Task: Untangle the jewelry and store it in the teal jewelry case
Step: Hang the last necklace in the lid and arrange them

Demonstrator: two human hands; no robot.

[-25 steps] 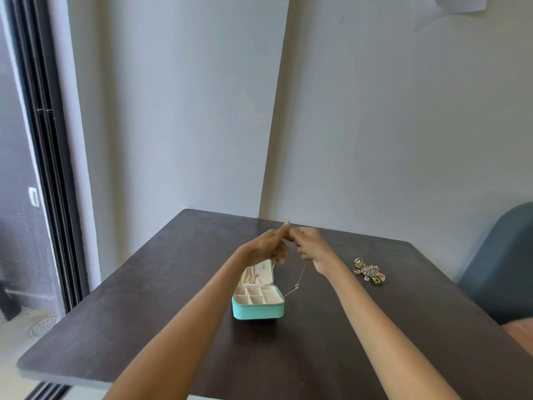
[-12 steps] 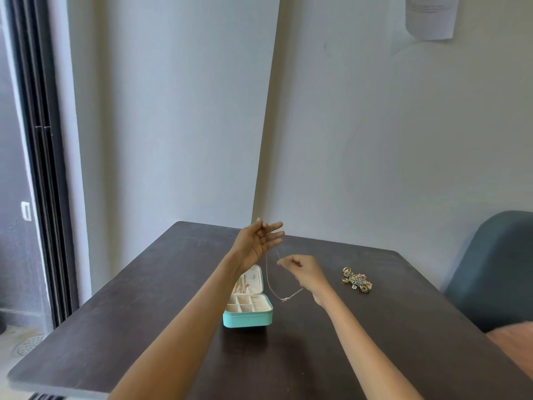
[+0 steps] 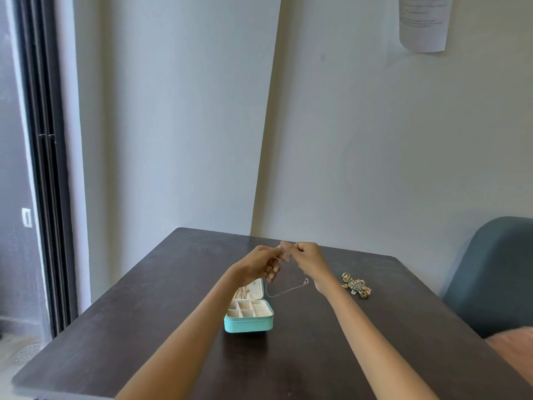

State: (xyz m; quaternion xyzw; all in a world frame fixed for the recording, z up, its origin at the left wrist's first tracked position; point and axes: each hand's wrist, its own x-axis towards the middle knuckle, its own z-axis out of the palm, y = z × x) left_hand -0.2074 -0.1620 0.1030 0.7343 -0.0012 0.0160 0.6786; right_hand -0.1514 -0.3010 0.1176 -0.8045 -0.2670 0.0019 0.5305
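desk (image 3: 331, 356): dark wood, set into a wall corner
case (image 3: 248, 321): teal, lid up, on desk near centre, cream compartments showing
left hand (image 3: 261, 262): raised above case, grip pinched on chain
right hand (image 3: 307, 255): just beside left, grip pinched on same chain
jewelry pile (image 3: 356, 285): tangled, on desk right of hands
chain (image 3: 284, 290): thin, hangs in a loop from both hands, above case

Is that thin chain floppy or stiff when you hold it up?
Probably floppy: the chain sags in a loop below both hands, left hand and right hand. It looks very thin, so likely light and apt to tangle or snap if tugged.
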